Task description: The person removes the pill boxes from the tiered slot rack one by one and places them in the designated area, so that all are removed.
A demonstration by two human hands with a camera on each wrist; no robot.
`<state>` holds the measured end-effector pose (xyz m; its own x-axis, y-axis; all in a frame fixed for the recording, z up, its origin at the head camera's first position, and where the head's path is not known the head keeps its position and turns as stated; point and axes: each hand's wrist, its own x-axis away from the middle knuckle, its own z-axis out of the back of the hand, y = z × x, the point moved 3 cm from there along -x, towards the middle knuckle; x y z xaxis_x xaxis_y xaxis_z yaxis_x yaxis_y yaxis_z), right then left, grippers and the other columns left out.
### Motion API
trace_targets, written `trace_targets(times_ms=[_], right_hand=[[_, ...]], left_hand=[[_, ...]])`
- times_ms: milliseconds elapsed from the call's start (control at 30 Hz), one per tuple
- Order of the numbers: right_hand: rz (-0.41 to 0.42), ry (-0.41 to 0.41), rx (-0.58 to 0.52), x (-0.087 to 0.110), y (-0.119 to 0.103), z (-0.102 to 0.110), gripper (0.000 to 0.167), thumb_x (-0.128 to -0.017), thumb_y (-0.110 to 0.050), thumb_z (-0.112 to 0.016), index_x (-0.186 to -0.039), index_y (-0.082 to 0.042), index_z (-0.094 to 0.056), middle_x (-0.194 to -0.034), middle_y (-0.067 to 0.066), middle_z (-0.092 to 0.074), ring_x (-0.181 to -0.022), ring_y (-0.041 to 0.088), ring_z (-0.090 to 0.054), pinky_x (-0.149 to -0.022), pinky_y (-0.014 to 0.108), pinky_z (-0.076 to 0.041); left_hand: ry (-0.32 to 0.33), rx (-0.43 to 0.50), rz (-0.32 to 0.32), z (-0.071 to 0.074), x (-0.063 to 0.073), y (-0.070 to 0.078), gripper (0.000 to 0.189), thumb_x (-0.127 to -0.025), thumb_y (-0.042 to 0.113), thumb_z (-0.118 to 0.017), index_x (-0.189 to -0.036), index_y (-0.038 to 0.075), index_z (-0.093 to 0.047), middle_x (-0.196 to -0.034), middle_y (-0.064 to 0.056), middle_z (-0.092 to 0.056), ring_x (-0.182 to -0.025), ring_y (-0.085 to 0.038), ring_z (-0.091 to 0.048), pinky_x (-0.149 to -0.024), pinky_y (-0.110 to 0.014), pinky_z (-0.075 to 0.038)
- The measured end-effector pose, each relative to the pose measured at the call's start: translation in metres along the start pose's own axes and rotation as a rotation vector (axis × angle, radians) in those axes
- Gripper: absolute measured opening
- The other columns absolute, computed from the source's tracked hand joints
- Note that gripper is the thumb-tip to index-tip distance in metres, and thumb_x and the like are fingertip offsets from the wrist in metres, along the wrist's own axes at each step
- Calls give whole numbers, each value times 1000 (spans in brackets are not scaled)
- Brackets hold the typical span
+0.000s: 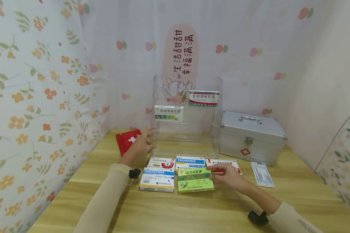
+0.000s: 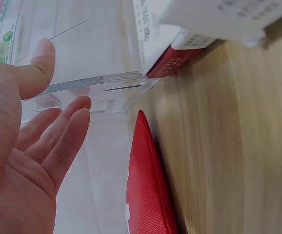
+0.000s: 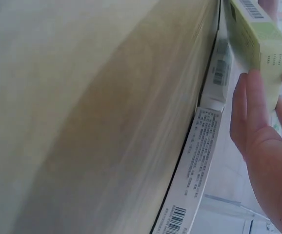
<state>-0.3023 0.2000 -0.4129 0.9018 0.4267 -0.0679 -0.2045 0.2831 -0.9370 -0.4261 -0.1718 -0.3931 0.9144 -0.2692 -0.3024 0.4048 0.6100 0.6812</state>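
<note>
In the head view, my right hand [image 1: 228, 176] grips a green medicine box [image 1: 195, 179] by its right end, tilted in front of other boxes. The right wrist view shows my thumb and fingers on that box [image 3: 265, 44], above the table. With relaxed fingers, my left hand [image 1: 141, 144] is at the left side of a clear tiered display rack [image 1: 186, 137]. In the left wrist view, the thumb and fingers lie either side of the panel edge [image 2: 102, 80], with a gap between them. The rack holds a red-green box [image 1: 203, 98] and, lower, a white-green box [image 1: 169, 114].
In front of the rack lie a blue-white box [image 1: 157, 178], a second blue-white box [image 1: 189, 161], a white box with pink rings [image 1: 160, 162] and a red-white box [image 1: 234, 165]. A red pouch [image 1: 123, 142] lies left; a silver case [image 1: 250, 139] and white packet [image 1: 262, 174] are right.
</note>
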Motion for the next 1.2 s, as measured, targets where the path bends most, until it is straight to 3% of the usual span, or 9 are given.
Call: trace_targets(times_ms=[167, 267, 367, 500, 700, 1000, 1200], right_hand=[[-36, -37, 15, 2, 3, -3, 44, -91, -13, -72, -128, 8, -60, -122, 22, -61, -103, 25, -66, -78, 37, -59], [-41, -46, 67, 1, 6, -3, 44, -90, -16, -74, -127, 5, -62, -123, 22, -62, -106, 27, -65, -77, 34, -58], [-68, -59, 48, -2, 7, -4, 45, -88, -15, -76, -126, 5, -62, -121, 24, -64, -107, 29, -65, -76, 37, -59], [-104, -52, 3, -7, 8, -7, 49, -85, -16, -79, -124, 8, -60, -112, 24, -67, -94, 28, -70, -71, 42, -60], [-153, -28, 31, -9, 10, -8, 45, -84, -15, -80, -118, 7, -61, -105, 19, -70, -82, 22, -71, -65, 38, -60], [-160, -36, 74, -10, 8, -12, 39, -85, -15, -79, -115, 6, -65, -103, 16, -71, -73, 21, -71, -60, 35, -59], [-149, -40, 103, -11, 4, -11, 38, -84, -15, -80, -114, 5, -67, -105, 18, -71, -73, 20, -70, -58, 35, -59]], left_hand=[[6, 3, 9, -2, 2, -3, 85, -86, 7, -77, -150, 32, -28, -137, -20, -55, -97, -33, -67, -75, -39, -59], [8, 6, 5, -2, 2, -4, 85, -86, 6, -76, -151, 30, -27, -137, -20, -55, -95, -32, -68, -73, -38, -60], [9, -2, 8, -1, 1, -5, 85, -86, 6, -76, -151, 28, -27, -136, -19, -56, -94, -31, -68, -73, -37, -59], [14, -15, 25, 1, 1, -6, 84, -86, 6, -77, -151, 28, -28, -136, -19, -57, -92, -29, -67, -75, -38, -59], [-2, 7, 31, -2, -2, -6, 85, -87, 6, -76, -151, 30, -26, -137, -18, -56, -87, -29, -65, -74, -38, -59], [11, 1, 50, -5, -1, -4, 86, -86, 7, -76, -152, 30, -26, -138, -18, -56, -87, -28, -65, -75, -40, -59], [14, -10, 55, -5, -1, -4, 86, -87, 8, -76, -152, 31, -25, -137, -18, -55, -97, -32, -66, -80, -44, -58]])
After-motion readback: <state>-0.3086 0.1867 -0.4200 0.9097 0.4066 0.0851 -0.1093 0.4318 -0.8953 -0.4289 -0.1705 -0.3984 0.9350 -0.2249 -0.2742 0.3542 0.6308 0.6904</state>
